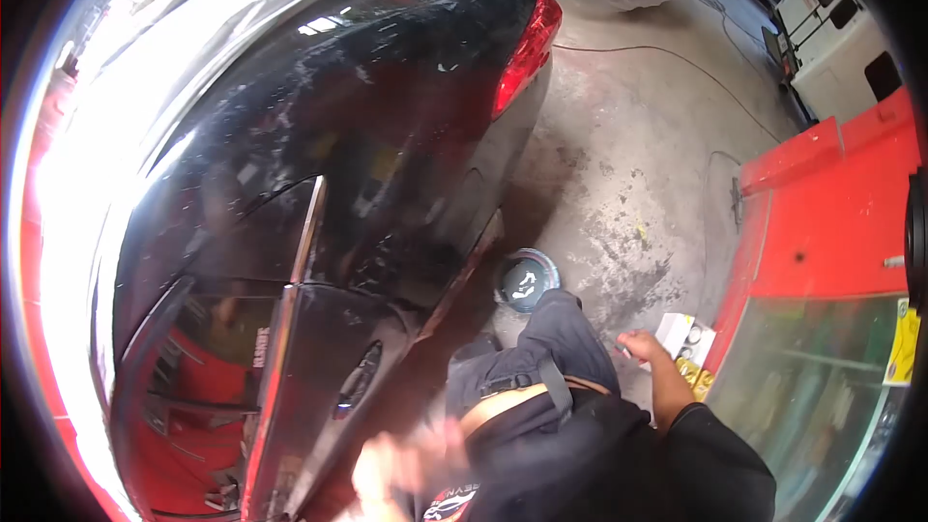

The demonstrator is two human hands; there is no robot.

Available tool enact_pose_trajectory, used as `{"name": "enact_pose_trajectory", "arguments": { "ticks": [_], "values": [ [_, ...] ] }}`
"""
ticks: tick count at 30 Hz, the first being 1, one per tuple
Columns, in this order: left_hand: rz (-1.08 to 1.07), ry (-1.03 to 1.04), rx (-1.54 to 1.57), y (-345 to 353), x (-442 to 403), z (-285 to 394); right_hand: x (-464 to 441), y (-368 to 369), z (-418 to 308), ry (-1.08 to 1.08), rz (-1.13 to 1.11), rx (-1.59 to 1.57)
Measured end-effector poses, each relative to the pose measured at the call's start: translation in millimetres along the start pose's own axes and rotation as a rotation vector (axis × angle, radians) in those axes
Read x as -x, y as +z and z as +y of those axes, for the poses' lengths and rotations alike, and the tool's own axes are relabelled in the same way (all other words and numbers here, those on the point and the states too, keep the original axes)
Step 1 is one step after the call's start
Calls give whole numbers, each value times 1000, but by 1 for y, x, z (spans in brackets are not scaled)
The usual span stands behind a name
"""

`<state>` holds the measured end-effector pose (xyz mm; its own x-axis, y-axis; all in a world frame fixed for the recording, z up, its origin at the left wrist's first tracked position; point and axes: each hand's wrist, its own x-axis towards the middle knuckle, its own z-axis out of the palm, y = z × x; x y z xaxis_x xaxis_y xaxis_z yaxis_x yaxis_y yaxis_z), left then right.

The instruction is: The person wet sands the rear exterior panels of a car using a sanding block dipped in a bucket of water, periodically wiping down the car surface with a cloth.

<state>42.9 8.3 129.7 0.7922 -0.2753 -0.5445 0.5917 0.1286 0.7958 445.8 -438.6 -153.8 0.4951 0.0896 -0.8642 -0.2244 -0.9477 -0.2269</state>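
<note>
My left hand (406,464) is smeared by motion in front of my body, near the side of a dark car (406,135). Its fingers cannot be made out. On the other side, my right hand (638,343) is held out with its fingers curled closed. A small pale bit shows at its fingertips, too small to name. Close behind that hand are a white box (674,331) and some gold-yellow packages (690,375). A round bucket (528,307) with suds inside stands on the floor between the car and my legs.
The car's red tail light (530,48) is at the far end. Along the right runs a red cabinet (822,203) with a glass front (793,396). A hose (657,50) crosses the concrete floor (619,135). A white vehicle (841,29) stands at the upper right.
</note>
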Motion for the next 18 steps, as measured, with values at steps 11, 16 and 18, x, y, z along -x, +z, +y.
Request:
{"name": "enact_pose_trajectory", "arguments": {
  "ticks": [11, 16, 18],
  "values": [
    [642, -493, -349, -35, 85, -199, 29, -9, -198, -663, 333, -214],
    [748, -78, -606, -106, 13, -87, 77, 36, -327, -1093, -59, -644],
    [664, 219, -69, -125, -32, -18, 156, 50, -375, -1201, -168, -629]
  ]
}}
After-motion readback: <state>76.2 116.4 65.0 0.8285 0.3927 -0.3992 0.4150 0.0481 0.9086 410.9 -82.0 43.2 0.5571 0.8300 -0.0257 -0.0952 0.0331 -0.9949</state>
